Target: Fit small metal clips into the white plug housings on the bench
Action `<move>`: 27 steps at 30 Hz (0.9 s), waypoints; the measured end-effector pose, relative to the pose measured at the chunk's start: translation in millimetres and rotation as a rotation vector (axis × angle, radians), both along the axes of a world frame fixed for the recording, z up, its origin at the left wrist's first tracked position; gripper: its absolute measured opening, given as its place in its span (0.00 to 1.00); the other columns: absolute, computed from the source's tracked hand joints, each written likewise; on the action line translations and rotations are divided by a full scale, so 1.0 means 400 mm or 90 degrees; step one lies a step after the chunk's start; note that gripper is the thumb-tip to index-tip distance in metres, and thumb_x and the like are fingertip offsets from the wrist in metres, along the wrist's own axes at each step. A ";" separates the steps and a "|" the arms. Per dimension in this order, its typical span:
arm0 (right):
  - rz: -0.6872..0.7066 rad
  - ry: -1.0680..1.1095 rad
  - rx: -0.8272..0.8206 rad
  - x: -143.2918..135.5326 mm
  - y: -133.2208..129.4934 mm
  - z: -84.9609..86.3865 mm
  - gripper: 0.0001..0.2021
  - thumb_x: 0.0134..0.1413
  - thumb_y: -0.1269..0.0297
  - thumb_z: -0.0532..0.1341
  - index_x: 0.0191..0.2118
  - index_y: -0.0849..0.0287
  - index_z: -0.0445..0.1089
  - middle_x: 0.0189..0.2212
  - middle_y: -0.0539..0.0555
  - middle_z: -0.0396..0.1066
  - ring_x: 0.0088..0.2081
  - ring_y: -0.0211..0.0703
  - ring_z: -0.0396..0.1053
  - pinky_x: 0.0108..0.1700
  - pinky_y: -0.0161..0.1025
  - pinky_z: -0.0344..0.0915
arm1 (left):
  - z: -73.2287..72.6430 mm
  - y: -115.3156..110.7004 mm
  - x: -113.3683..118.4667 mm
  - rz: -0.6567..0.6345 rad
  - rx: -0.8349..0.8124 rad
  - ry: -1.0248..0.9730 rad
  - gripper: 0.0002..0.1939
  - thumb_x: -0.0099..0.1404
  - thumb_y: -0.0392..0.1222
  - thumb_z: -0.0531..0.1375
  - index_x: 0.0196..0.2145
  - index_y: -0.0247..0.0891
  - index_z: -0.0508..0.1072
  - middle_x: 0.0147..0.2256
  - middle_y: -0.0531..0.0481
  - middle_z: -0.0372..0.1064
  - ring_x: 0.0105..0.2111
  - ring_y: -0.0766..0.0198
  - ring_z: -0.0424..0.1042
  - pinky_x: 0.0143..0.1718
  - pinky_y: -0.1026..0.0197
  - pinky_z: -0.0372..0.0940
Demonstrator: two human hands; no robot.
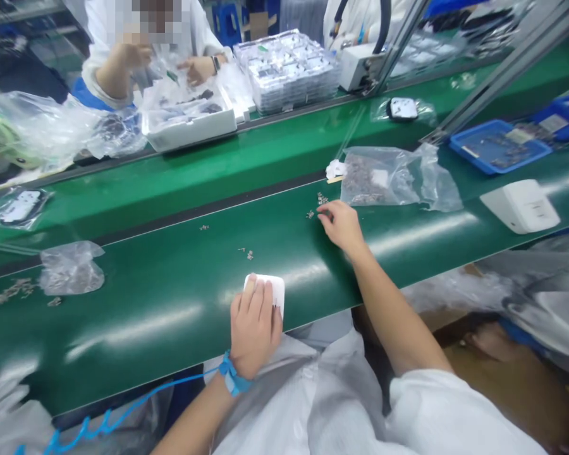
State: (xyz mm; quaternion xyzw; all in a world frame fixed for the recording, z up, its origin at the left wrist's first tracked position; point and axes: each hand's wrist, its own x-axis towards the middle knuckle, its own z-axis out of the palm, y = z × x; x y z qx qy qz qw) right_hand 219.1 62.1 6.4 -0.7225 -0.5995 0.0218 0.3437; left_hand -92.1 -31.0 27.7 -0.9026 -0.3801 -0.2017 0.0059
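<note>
White rounded-corner piece [278, 291], smooth and flat, on the glossy green work surface [171, 316], close to the near edge, partly covered by the left hand [253, 322]. Left hand palm down, fingers outstretched and close together over the piece, resting on it rather than wrapped around it; forearm slanting up from below, wrist circled by a blue band [232, 376] with a coiled plastic cord [123, 414]. Right hand [344, 224] reaching farther out, forearm angled inward, wrist bent, thumb and forefinger curved nearly together beside small metallic parts [321, 199]; impossible to tell whether anything is pinched between. Just beyond, a crinkled clear bag [365, 180] full of small brownish parts. Farther right, a boxy white device [526, 205] with slots and a shallow blue plastic tray [502, 151]. Toward the left, tiny loose pieces [250, 254] and a crumpled translucent bag [71, 272]. Across the green surface, stacked clear trays [291, 76] near another person's hands.
</note>
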 end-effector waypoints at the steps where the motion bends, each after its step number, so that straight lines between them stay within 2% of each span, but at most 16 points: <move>1: -0.024 -0.006 -0.006 0.030 0.036 -0.010 0.09 0.54 0.72 0.58 0.38 0.61 0.75 0.37 0.59 0.74 0.36 0.47 0.69 0.45 0.45 0.67 | -0.001 0.004 -0.002 -0.009 -0.016 -0.010 0.23 0.68 0.36 0.55 0.60 0.25 0.66 0.58 0.30 0.67 0.66 0.42 0.58 0.54 0.48 0.59; 3: -0.065 -0.016 -0.016 0.074 0.087 -0.029 0.09 0.55 0.71 0.58 0.39 0.62 0.75 0.39 0.61 0.73 0.38 0.49 0.69 0.47 0.47 0.66 | -0.002 0.016 -0.006 -0.035 -0.041 -0.031 0.22 0.69 0.36 0.54 0.59 0.28 0.67 0.58 0.32 0.67 0.66 0.45 0.58 0.55 0.49 0.59; 6: -0.099 -0.017 -0.028 0.098 0.115 -0.057 0.07 0.54 0.69 0.59 0.35 0.63 0.74 0.35 0.63 0.72 0.38 0.52 0.68 0.45 0.50 0.66 | 0.001 0.047 -0.010 -0.090 -0.079 -0.058 0.20 0.69 0.37 0.54 0.57 0.31 0.69 0.56 0.35 0.70 0.65 0.48 0.60 0.56 0.49 0.60; 8: -0.105 -0.015 -0.032 0.096 0.108 -0.073 0.07 0.55 0.69 0.58 0.35 0.63 0.73 0.33 0.62 0.71 0.37 0.53 0.68 0.44 0.50 0.65 | 0.002 0.070 -0.010 -0.127 -0.112 -0.069 0.19 0.69 0.37 0.54 0.56 0.34 0.70 0.55 0.36 0.71 0.64 0.50 0.61 0.57 0.49 0.61; 13: -0.071 -0.006 -0.014 0.083 0.058 -0.090 0.14 0.56 0.72 0.55 0.47 0.63 0.71 0.37 0.62 0.73 0.40 0.52 0.69 0.46 0.49 0.66 | 0.008 0.106 -0.004 -0.198 -0.148 -0.115 0.17 0.68 0.37 0.54 0.53 0.36 0.72 0.52 0.39 0.73 0.62 0.54 0.65 0.57 0.51 0.61; 17: -0.052 0.026 0.012 0.073 0.030 -0.085 0.15 0.55 0.70 0.55 0.48 0.64 0.69 0.34 0.59 0.74 0.36 0.49 0.71 0.44 0.47 0.67 | 0.037 0.142 0.003 -0.235 -0.223 -0.138 0.15 0.69 0.39 0.54 0.51 0.38 0.72 0.50 0.41 0.74 0.55 0.58 0.71 0.56 0.52 0.61; 19: -0.041 0.043 0.025 0.057 0.027 -0.080 0.15 0.56 0.68 0.56 0.49 0.63 0.68 0.34 0.58 0.75 0.33 0.46 0.71 0.41 0.45 0.69 | 0.058 0.183 0.019 -0.214 -0.261 -0.161 0.14 0.70 0.41 0.53 0.49 0.39 0.73 0.47 0.43 0.76 0.48 0.60 0.74 0.54 0.53 0.62; 22: -0.027 0.092 0.080 0.010 0.036 -0.069 0.15 0.58 0.65 0.58 0.50 0.63 0.66 0.34 0.56 0.76 0.30 0.42 0.70 0.37 0.42 0.69 | 0.078 0.273 0.074 -0.119 -0.277 -0.188 0.12 0.71 0.40 0.52 0.46 0.40 0.74 0.41 0.46 0.76 0.44 0.60 0.73 0.49 0.55 0.63; 24: 0.008 0.132 0.126 -0.032 0.043 -0.061 0.14 0.58 0.64 0.59 0.49 0.62 0.67 0.33 0.55 0.76 0.30 0.41 0.70 0.38 0.41 0.69 | 0.074 0.340 0.125 -0.070 -0.272 -0.195 0.11 0.69 0.38 0.55 0.47 0.39 0.74 0.44 0.46 0.74 0.46 0.59 0.71 0.48 0.55 0.62; 27: 0.068 0.188 0.172 -0.088 0.048 -0.053 0.12 0.59 0.66 0.59 0.48 0.61 0.68 0.33 0.54 0.74 0.31 0.41 0.70 0.39 0.41 0.69 | 0.047 0.422 0.198 -0.049 -0.276 -0.183 0.17 0.68 0.39 0.59 0.54 0.39 0.71 0.52 0.43 0.72 0.52 0.55 0.68 0.51 0.53 0.60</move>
